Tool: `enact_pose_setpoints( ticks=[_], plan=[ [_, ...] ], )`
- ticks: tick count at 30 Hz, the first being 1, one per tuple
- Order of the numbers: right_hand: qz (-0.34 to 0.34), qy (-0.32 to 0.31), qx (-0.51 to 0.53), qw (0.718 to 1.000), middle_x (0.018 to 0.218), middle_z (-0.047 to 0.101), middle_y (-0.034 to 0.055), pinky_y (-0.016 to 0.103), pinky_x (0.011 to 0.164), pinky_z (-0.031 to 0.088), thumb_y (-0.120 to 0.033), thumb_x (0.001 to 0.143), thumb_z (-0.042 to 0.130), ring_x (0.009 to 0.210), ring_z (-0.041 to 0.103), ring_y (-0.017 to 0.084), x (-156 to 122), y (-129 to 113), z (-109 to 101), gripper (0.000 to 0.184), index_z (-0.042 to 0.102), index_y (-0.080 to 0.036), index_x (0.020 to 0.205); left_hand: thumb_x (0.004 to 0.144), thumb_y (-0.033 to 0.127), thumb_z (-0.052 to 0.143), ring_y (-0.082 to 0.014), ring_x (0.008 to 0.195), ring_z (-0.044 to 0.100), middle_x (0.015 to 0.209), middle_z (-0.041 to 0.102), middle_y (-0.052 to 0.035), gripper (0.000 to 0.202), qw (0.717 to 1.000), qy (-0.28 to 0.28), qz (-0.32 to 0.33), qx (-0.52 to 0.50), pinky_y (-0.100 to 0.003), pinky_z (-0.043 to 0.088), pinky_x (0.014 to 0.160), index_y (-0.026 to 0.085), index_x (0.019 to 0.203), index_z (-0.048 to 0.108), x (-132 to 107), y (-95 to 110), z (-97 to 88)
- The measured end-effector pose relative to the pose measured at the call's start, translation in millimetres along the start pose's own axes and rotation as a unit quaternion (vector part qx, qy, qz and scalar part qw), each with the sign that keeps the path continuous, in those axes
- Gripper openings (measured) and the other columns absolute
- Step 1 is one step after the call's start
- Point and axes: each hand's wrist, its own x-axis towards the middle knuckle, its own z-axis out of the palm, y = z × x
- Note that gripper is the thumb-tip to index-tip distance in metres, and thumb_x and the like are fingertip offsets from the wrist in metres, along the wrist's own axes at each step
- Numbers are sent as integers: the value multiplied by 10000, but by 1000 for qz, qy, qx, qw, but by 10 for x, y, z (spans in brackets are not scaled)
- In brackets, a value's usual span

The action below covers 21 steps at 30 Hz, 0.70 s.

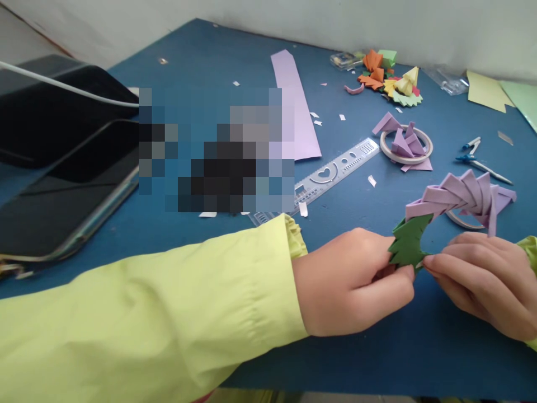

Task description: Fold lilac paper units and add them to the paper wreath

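A curved chain of folded paper pieces, lilac along the top and dark green at its lower left end, is held up over the table. My left hand is closed on the green part, thumb in front and the other fingers mostly hidden behind. At the lower tip of the green, my right hand pinches with thumb and fingertips; a tiny pale bit shows there. The lilac end hangs free above my right hand. Behind the chain, a roll of tape is partly covered.
Another tape roll holds lilac folded pieces. A clear stencil ruler and a lilac paper strip lie left of it. Colourful folded paper is at the back, a blue-white compass-like tool right, a phone left. One patch is pixelated.
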Motion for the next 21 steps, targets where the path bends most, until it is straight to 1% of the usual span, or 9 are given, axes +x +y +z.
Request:
enact_pose_setpoints(
  ticks=[4, 10, 14, 21],
  plan=[
    [-7, 12, 7, 1000, 779, 616, 93, 322, 574, 486, -54, 863, 518, 694, 542, 185, 35, -12, 4, 208, 575, -65, 1062, 889, 163, 394, -100, 587, 425, 647, 485, 39, 182, 1000, -5, -2, -1, -255, 321, 564, 174, 739, 496, 1, 2, 0],
    [-1, 7, 2, 1000, 771, 620, 78, 320, 584, 501, -76, 879, 508, 688, 554, 181, 42, -4, 7, 197, 579, -89, 1062, 888, 167, 390, -113, 598, 429, 657, 487, 32, 181, 1000, -11, -5, -12, -275, 315, 562, 182, 735, 485, 6, 0, 3],
    [3, 8, 7, 1000, 765, 612, 74, 323, 581, 494, -77, 870, 534, 675, 558, 183, 39, -5, 17, 185, 585, -86, 1048, 891, 160, 387, -108, 578, 404, 633, 457, 41, 196, 1000, -10, -2, -16, -274, 304, 555, 182, 721, 482, 8, -6, 10],
    [0, 9, -5, 1000, 715, 577, 56, 310, 580, 472, -83, 883, 551, 666, 513, 167, 55, -17, 18, 155, 586, -79, 1034, 887, 151, 397, -102, 554, 366, 612, 411, 56, 192, 1000, -7, 9, -20, -268, 294, 551, 176, 718, 484, 9, -17, 21]
  ],
)
